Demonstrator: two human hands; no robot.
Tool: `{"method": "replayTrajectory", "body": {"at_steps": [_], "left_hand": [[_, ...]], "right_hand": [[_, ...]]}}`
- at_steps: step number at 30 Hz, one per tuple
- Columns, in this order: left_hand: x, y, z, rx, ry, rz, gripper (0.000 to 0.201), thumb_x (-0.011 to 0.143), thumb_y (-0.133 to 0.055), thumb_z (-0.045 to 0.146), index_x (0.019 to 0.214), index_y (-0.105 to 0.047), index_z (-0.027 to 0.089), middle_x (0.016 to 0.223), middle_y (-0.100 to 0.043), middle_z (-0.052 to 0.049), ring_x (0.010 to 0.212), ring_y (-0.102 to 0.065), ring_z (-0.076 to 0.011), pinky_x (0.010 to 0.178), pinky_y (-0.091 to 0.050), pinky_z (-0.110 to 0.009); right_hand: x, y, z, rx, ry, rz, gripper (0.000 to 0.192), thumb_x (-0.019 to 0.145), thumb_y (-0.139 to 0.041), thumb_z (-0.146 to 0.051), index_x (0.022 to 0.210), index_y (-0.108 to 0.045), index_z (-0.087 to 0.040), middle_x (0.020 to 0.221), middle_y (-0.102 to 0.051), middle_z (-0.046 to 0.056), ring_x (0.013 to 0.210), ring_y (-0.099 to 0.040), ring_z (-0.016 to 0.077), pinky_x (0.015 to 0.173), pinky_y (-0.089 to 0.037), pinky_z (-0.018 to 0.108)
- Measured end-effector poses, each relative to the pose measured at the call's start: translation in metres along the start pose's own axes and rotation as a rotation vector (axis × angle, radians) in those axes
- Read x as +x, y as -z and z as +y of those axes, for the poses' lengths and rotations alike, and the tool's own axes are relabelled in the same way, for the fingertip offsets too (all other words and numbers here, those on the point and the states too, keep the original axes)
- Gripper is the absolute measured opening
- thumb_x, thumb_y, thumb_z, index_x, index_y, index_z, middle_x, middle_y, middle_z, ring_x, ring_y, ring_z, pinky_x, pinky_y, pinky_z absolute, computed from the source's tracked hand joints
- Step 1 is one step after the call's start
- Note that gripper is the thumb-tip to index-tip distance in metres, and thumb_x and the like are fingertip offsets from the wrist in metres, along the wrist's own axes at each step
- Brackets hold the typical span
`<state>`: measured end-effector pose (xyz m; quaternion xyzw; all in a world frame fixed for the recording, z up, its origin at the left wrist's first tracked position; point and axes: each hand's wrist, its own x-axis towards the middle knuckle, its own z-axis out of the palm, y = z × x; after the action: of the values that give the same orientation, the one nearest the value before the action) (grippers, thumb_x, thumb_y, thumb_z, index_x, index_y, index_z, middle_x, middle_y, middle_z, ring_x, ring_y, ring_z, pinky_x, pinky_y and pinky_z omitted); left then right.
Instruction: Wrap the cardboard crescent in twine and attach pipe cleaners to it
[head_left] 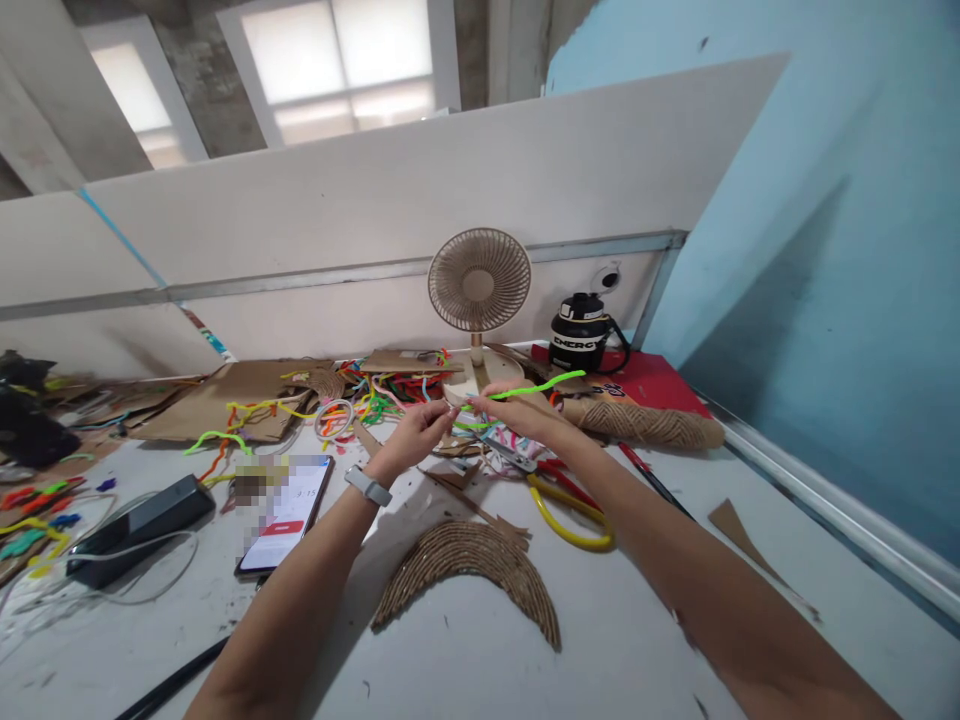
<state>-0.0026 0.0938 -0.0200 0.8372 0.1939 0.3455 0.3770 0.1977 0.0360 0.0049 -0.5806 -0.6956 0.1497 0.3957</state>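
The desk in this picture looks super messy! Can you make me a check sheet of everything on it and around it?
Surface: pale grey desk, scuffed and marked.
Job's things: green pipe cleaner, held between both hands above the desk.
Clutter: arched cardboard piece; pile of coloured pipe cleaners; cardboard sheets; phone with its screen lit; yellow-handled scissors; black bottle; small fan.
Hands: left hand pinches one end of the pipe cleaner; right hand grips it further along; watch on the left wrist.
Cables: white cable looping by a black box.
Surroundings: white partition behind, blue wall on the right.
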Motion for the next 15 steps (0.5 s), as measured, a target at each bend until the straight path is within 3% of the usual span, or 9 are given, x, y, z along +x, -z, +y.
{"method": "replayTrajectory", "body": {"at_steps": [7, 11, 15], "left_hand": [[0.001, -0.01, -0.001, 0.041, -0.012, 0.246, 0.043, 0.091, -0.047, 0.05, 0.062, -0.049, 0.018, 0.057, -0.043, 0.003, 0.056, -0.038, -0.0106, 0.058, -0.029, -0.024], [0.003, -0.018, 0.002, -0.057, 0.034, 0.4, 0.045, 0.089, -0.049, 0.055, 0.063, -0.048, 0.018, 0.056, -0.041, 0.004, 0.054, -0.037, -0.0104, 0.055, -0.028, -0.024], [0.005, -0.025, 0.008, -0.233, 0.092, 0.502, 0.049, 0.085, -0.052, 0.063, 0.063, -0.047, 0.019, 0.055, -0.043, 0.004, 0.054, -0.038, -0.0102, 0.053, -0.029, -0.024]], "right_hand": [[-0.013, -0.008, -0.03, -0.145, -0.015, 0.159, 0.04, 0.089, -0.049, -0.045, 0.058, -0.053, -0.02, 0.052, -0.051, 0.0, 0.054, -0.046, 0.0141, 0.053, -0.025, 0.027], [-0.02, -0.014, -0.043, -0.277, 0.04, 0.192, 0.037, 0.096, -0.042, -0.043, 0.07, -0.057, -0.021, 0.057, -0.056, 0.002, 0.056, -0.05, 0.0155, 0.056, -0.028, 0.028], [-0.02, -0.024, -0.042, -0.327, 0.116, 0.196, 0.032, 0.099, -0.037, -0.038, 0.085, -0.06, -0.021, 0.074, -0.066, 0.004, 0.068, -0.06, 0.0173, 0.061, -0.035, 0.026]]}}
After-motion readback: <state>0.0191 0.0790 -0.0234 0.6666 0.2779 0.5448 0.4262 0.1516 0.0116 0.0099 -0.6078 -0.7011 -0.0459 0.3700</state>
